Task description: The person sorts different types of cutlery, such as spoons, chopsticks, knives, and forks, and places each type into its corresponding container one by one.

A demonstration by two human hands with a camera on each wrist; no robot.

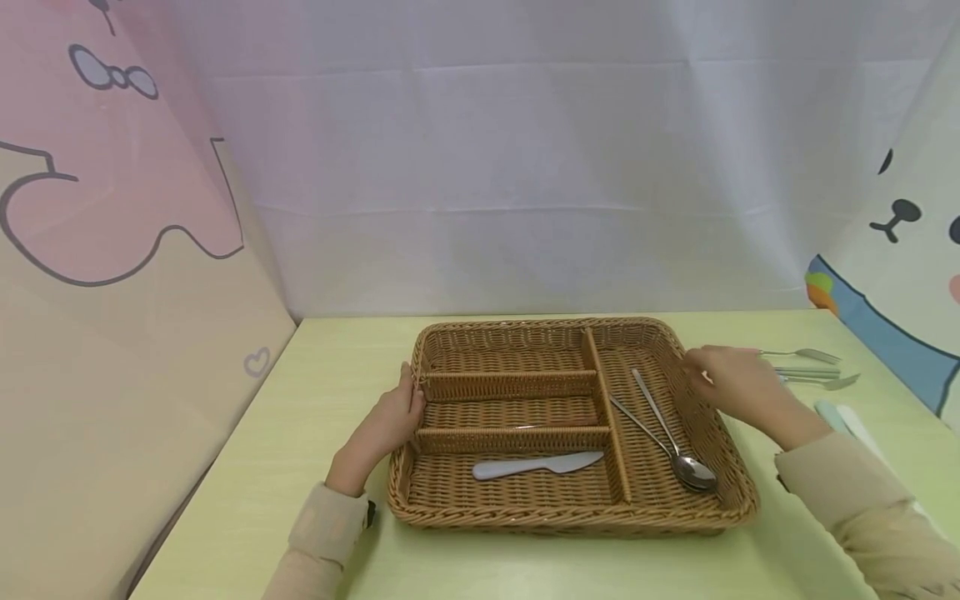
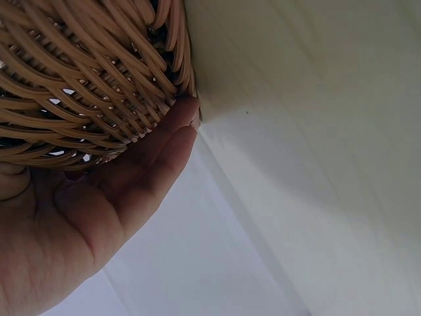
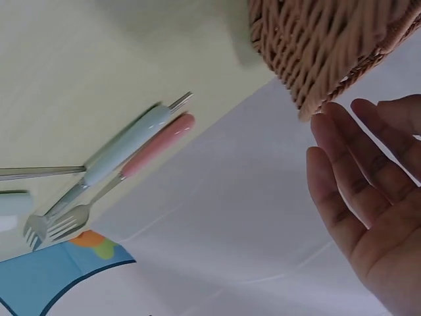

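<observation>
A brown wicker cutlery tray (image 1: 517, 521) with several compartments lies on the pale table. My left hand (image 1: 390, 417) rests along its left side, the fairly straight fingers touching the woven outer wall (image 2: 85, 92). At the tray's right rim is my right hand (image 1: 738, 383); in the right wrist view its relaxed fingers (image 3: 339, 197) are slightly bent and spread, fingertips right at the wicker edge. A white knife (image 1: 536, 465) lies in the front left compartment. Two metal spoons (image 1: 693, 472) lie in the long right compartment, their bowls overlapping toward the front.
Right of the tray lie a pink-handled fork (image 3: 158, 145), a mint-handled fork (image 3: 128, 145) and thin metal sticks (image 3: 43, 172). Mint and white handles (image 1: 832, 417) show beside my right sleeve. A white cloth (image 1: 487, 167) hangs behind the table, with printed panels at both sides.
</observation>
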